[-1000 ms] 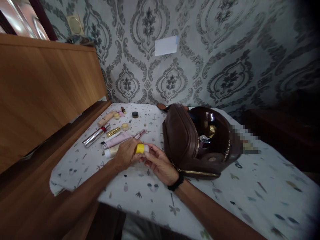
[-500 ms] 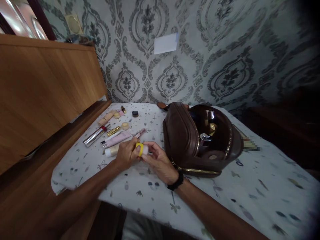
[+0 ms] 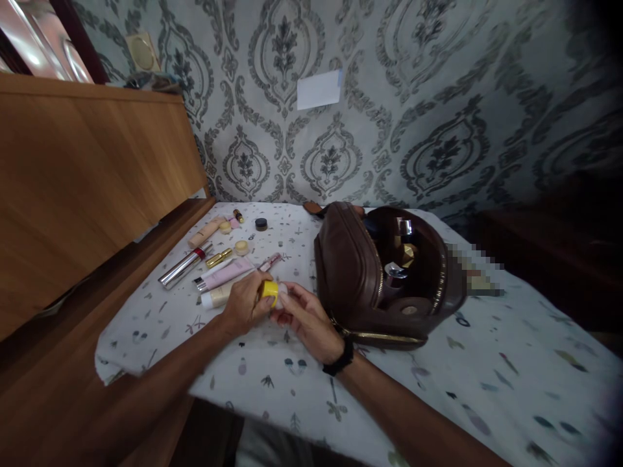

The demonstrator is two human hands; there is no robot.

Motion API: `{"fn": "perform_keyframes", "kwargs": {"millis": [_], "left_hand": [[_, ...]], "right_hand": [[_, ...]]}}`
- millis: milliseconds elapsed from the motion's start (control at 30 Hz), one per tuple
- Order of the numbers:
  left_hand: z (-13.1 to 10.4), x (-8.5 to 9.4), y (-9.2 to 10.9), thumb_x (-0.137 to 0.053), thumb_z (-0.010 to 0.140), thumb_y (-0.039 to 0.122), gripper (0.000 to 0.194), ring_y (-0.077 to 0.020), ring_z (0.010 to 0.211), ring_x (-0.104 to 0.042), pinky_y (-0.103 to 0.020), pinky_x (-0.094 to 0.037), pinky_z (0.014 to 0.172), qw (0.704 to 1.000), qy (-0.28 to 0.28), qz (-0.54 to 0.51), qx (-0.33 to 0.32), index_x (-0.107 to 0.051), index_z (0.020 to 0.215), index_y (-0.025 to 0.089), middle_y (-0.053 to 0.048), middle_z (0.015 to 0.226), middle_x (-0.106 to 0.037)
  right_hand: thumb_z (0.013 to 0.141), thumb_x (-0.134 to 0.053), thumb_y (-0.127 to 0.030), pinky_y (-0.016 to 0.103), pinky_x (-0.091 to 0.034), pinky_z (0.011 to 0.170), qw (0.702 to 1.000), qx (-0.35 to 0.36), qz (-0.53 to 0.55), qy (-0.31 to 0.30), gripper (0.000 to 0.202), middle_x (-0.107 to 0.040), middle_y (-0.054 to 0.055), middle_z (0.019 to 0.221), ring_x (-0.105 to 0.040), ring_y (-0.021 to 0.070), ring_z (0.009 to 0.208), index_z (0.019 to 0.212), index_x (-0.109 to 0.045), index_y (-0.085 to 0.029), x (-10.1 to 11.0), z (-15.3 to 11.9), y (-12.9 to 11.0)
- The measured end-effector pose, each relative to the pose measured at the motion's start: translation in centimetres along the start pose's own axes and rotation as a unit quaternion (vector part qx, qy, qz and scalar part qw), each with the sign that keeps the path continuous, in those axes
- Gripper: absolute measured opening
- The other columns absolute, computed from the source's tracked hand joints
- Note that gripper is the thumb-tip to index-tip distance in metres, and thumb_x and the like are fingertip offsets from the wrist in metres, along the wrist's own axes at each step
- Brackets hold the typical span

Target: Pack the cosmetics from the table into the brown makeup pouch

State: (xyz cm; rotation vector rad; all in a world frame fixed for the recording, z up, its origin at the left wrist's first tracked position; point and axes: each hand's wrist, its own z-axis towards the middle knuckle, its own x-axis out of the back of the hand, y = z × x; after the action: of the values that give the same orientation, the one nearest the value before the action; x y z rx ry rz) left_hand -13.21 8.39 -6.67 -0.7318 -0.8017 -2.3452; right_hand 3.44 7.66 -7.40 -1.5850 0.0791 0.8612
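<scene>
Yellow container (image 3: 269,294) getting two-sided grip

The left hand (image 3: 243,303) is clamping its fingers around the container while the right hand (image 3: 311,322) is pinching its pale end between fingers, left of the brown bag (image 3: 343,272).

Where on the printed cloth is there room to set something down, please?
Bare cloth lies between the right forearm and the brown bag, with a smaller patch between the bag and black jar; tubes crowd the left hand.
</scene>
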Motion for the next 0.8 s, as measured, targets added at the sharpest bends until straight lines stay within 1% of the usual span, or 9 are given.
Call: {"fn": "perform_keyframes", "kwargs": {"millis": [100, 267, 400, 500, 600, 700, 800], "left_hand": [[0.04, 0.09, -0.2, -0.034, 0.095, 0.056, 0.045, -0.0169, 0.069, -0.059, -0.03, -0.047, 0.066, 1.0, -0.011, 0.007, -0.014, -0.052, 0.106, 0.016, -0.004, 0.083, -0.064], [0.04, 0.1, -0.31, -0.038, 0.094, 0.058, 0.046, -0.0176, 0.072, -0.061, -0.03, -0.048, 0.066, 0.999, -0.028, 0.02, -0.033, -0.05, 0.11, 0.017, -0.004, 0.085, -0.064], [0.06, 0.21, -0.1, -0.038, 0.093, 0.06, 0.048, -0.0187, 0.077, -0.063, -0.031, -0.049, 0.068, 0.998, -0.04, 0.023, -0.049, -0.048, 0.112, 0.017, -0.006, 0.09, -0.065], [0.09, 0.32, 0.0, -0.038, 0.093, 0.061, 0.049, -0.0191, 0.08, -0.064, -0.031, -0.049, 0.068, 0.997, -0.041, 0.024, -0.067, -0.047, 0.114, 0.017, -0.008, 0.094, -0.065], [0.06, 0.35, -0.04, -0.04, 0.092, 0.061, 0.05, -0.0194, 0.08, -0.064, -0.031, -0.05, 0.068, 0.996, -0.048, 0.027, -0.068, -0.047, 0.116, 0.017, -0.008, 0.095, -0.065], [-0.02, 0.34, -0.06, -0.042, 0.092, 0.059, 0.049, -0.0199, 0.081, -0.064, -0.032, -0.051, 0.069, 0.996, -0.054, 0.029, -0.062, -0.047, 0.117, 0.017, -0.008, 0.095, -0.065], [-0.18, 0.34, 0.1, -0.047, 0.092, 0.05, 0.041, -0.0196, 0.081, -0.064, -0.032, -0.051, 0.07, 0.997, -0.049, 0.022, -0.057, -0.047, 0.117, 0.017, -0.008, 0.096, -0.065]], "right_hand": [[0.074, -0.076, -0.05, 0.02, -0.04, 0.053, 1.0, -0.005, 0.003, 0.011, 0.043, -0.063, -0.003, 0.076, -0.061, 0.0087, 0.059, 0.098, -0.06, -0.019, -0.02, -0.05, 0.06], [0.073, -0.07, -0.064, 0.02, -0.038, 0.046, 0.999, -0.03, -0.008, 0.021, 0.049, -0.057, -0.005, 0.06, -0.055, 0.0081, 0.047, 0.082, -0.056, -0.018, 0.08, 0.04, 0.07], [0.073, -0.062, -0.073, 0.019, -0.03, 0.038, 0.998, -0.058, -0.023, 0.012, 0.056, -0.058, -0.005, 0.056, -0.051, 0.0083, 0.039, 0.082, -0.054, -0.018, 0.11, 0.09, 0.02], [0.074, -0.056, -0.076, 0.02, -0.029, 0.035, 0.996, -0.073, -0.037, 0.017, 0.059, -0.059, -0.003, 0.055, -0.049, 0.0078, 0.035, 0.081, -0.054, -0.017, 0.07, 0.04, -0.12], [0.075, -0.052, -0.078, 0.02, -0.029, 0.033, 0.995, -0.087, -0.047, 0.018, 0.062, -0.058, -0.004, 0.051, -0.046, 0.0075, 0.032, 0.078, -0.056, -0.017, 0.02, 0.02, -0.26], [0.074, -0.052, -0.08, 0.019, -0.03, 0.032, 0.994, -0.094, -0.042, 0.022, 0.064, -0.058, -0.003, 0.05, -0.046, 0.007, 0.032, 0.073, -0.057, -0.016, 0.0, 0.1, -0.21], [0.071, -0.052, -0.082, 0.018, -0.03, 0.032, 0.995, -0.094, -0.025, 0.03, 0.067, -0.059, -0.003, 0.051, -0.048, 0.007, 0.033, 0.07, -0.058, -0.016, 0.02, 0.25, -0.03]]}}
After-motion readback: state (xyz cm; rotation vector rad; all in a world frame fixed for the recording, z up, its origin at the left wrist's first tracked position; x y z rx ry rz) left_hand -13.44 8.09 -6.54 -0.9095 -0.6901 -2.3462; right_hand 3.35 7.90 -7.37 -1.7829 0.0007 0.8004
